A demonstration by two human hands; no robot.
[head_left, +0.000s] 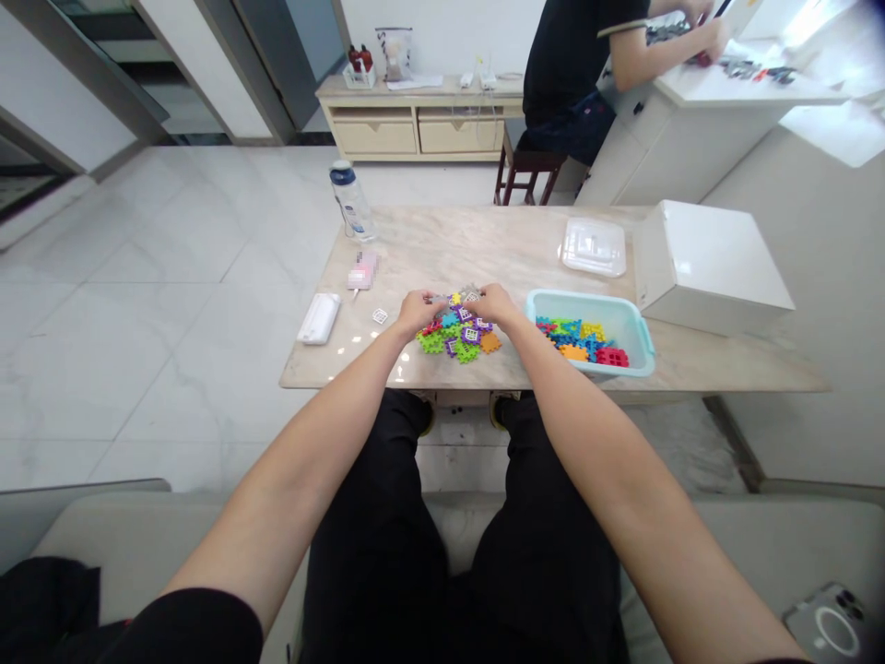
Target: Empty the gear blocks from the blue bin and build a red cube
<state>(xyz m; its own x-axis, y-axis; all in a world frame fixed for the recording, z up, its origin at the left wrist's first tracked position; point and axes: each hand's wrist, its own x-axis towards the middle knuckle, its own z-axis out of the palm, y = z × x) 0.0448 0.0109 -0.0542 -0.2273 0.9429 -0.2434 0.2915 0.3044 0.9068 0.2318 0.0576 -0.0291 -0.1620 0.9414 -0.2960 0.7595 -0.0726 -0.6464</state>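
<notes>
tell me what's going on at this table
A seated person has the left hand and right hand over a pile of colourful interlocking pieces on the marbled table; what each hand grips is too small to tell. More pieces sit in a light blue tub to the right, and one white piece lies apart on the left. A co-worker sits at a counter beyond.

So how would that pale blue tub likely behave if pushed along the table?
The pale blue tub, wide and low, would probably slide rather than tip. It looks like smooth moulded plastic, likely fairly stiff. The colourful pieces inside seem loose and might shift.
</notes>
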